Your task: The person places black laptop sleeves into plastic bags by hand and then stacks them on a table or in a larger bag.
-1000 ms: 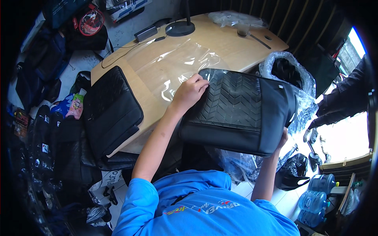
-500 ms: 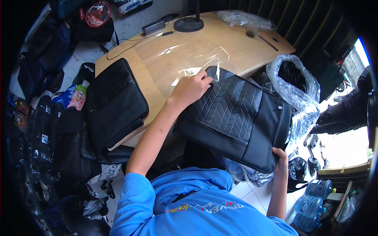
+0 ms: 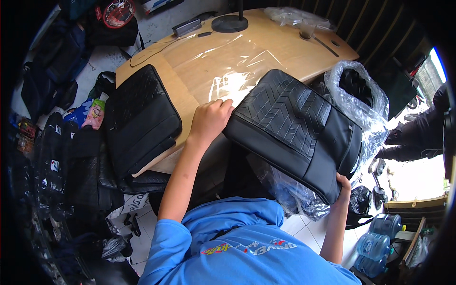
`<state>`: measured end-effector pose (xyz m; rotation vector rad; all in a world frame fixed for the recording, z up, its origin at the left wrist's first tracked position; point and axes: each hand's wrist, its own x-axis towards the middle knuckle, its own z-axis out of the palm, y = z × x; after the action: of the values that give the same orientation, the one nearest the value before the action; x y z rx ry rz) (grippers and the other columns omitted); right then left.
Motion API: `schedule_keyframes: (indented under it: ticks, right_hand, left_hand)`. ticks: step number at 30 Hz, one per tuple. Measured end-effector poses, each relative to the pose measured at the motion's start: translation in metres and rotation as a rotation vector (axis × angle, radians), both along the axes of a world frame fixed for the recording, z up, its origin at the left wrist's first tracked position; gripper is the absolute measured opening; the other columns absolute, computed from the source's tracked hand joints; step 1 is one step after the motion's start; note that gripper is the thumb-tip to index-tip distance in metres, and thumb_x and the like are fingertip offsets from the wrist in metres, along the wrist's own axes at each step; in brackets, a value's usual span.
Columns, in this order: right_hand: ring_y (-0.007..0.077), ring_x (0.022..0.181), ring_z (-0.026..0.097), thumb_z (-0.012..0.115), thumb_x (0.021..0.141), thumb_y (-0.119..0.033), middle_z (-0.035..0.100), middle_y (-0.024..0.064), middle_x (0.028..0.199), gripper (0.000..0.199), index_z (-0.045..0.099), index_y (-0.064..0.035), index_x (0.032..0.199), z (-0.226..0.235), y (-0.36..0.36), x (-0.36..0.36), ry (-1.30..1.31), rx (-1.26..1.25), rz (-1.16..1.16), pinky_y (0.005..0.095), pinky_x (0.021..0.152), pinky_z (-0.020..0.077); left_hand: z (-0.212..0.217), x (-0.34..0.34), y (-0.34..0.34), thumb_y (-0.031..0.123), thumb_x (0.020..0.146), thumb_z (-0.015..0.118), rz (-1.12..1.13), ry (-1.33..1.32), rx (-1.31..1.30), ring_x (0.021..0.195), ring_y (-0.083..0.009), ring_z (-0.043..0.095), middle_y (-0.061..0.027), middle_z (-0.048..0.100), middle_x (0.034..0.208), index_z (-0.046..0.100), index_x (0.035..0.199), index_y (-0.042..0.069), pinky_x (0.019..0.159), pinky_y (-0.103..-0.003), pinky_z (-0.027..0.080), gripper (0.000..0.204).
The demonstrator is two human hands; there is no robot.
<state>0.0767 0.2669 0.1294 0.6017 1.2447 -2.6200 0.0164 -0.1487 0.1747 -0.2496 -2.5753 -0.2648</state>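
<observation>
A black quilted seat cover (image 3: 297,133) hangs tilted over the wooden table's (image 3: 285,52) near edge, its left corner pinched by the curled left hand (image 3: 209,121), its lower corner gripped by the right hand (image 3: 343,187).

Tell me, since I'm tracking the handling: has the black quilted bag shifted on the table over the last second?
Yes. The black quilted bag has tilted clockwise and slid toward the person, its near corner now hanging past the wooden table edge.
</observation>
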Motion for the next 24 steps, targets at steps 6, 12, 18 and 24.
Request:
schedule_keyframes:
  ticks: [6,12,18,24]
  right_hand:
    - [0.0281,0.08,0.067,0.05,0.077,-0.009,0.065,0.0196,0.093,0.029,0.058,0.0109,0.097,0.001,-0.003,0.002,-0.021,-0.026,0.03,0.0362,0.079,0.0552]
    - [0.0277,0.083,0.066,0.05,0.077,-0.008,0.064,0.0189,0.094,0.027,0.058,0.0101,0.096,-0.008,-0.005,0.005,0.031,-0.169,0.048,0.0358,0.079,0.0549]
    - [0.0269,0.085,0.066,0.051,0.077,-0.006,0.064,0.018,0.095,0.027,0.058,0.0096,0.098,-0.007,-0.014,0.012,-0.001,-0.122,-0.025,0.0359,0.082,0.0546]
    - [0.0271,0.085,0.066,0.051,0.081,-0.006,0.064,0.0187,0.097,0.026,0.057,0.0101,0.099,-0.002,-0.029,0.017,0.027,-0.218,-0.043,0.0368,0.081,0.0553]
  left_hand:
    - [0.006,0.007,-0.005,0.014,0.079,0.066,-0.125,0.107,0.076,0.061,-0.026,0.061,-0.0075,0.061,0.067,0.063,0.09,0.007,0.055,-0.035,0.049,0.013]
    - [0.019,0.013,-0.011,0.004,0.078,0.066,-0.261,0.124,0.224,0.06,-0.0244,0.059,-0.0107,0.062,0.076,0.064,0.096,0.003,0.056,-0.033,0.048,0.018]
    - [0.018,0.024,-0.015,-0.005,0.078,0.061,-0.224,-0.055,0.475,0.064,-0.0179,0.06,-0.0108,0.064,0.082,0.063,0.101,0.001,0.058,-0.028,0.048,0.024]
    - [0.017,0.031,-0.006,-0.008,0.077,0.06,-0.183,0.114,0.452,0.065,-0.0181,0.061,-0.0115,0.065,0.085,0.062,0.104,0.0,0.06,-0.027,0.05,0.029]
